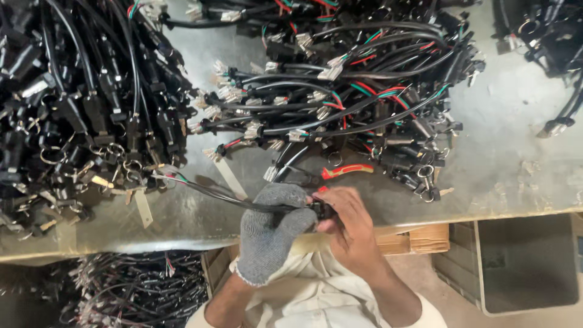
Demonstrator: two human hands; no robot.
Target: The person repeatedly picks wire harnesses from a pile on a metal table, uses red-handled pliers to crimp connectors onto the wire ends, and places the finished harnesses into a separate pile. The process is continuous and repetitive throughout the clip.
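Harness (231,195), a thin black cable with a black block at its end, is held over the front edge of the bench (504,164), near the middle. Its block is pinched between both hands; its cable runs left toward the left pile (79,103). Left hand (270,234), in a grey knit glove, is closed around the cable just beside the block. Right hand (346,222), bare, is closed on the block, fingers curled over it. Red-handled pliers (346,170) are seen on the bench just behind the hands. Middle pile (340,91) of harnesses with white plugs is spread toward the back edge. Further harnesses (139,288) are seen below the bench at left; a box (525,267) at right.
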